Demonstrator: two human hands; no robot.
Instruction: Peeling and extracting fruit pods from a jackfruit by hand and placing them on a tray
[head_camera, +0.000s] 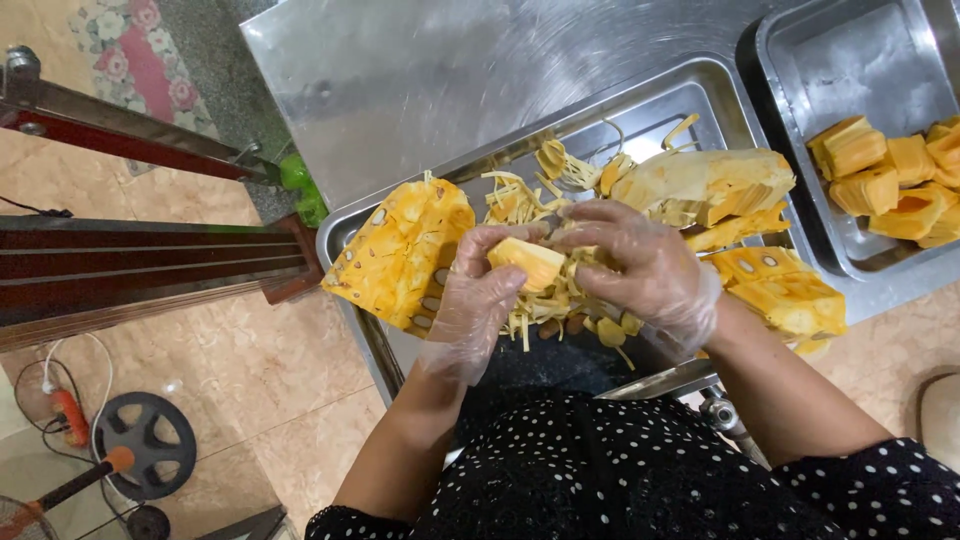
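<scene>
No packages, labels, signs, screens

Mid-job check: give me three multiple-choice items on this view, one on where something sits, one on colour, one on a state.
1. Where do the cleaned yellow fruit pods lie?
A. In the separate steel tray at upper right
B. On the tiled floor
C. On the dotted dress

2. What colour is the fruit piece held between the hands?
A. Green
B. Yellow
C. Red

3. What state are the hands in?
A. Bare
B. In thick black gloves
C. In thin clear gloves

Answers:
1. A, the pods are piled in the steel tray at upper right, apart from the near tray that holds the big fruit chunks.
2. B, the piece pinched by the left hand and right hand is yellow.
3. C, wrinkled see-through film covers both hands down to the wrists.
</scene>
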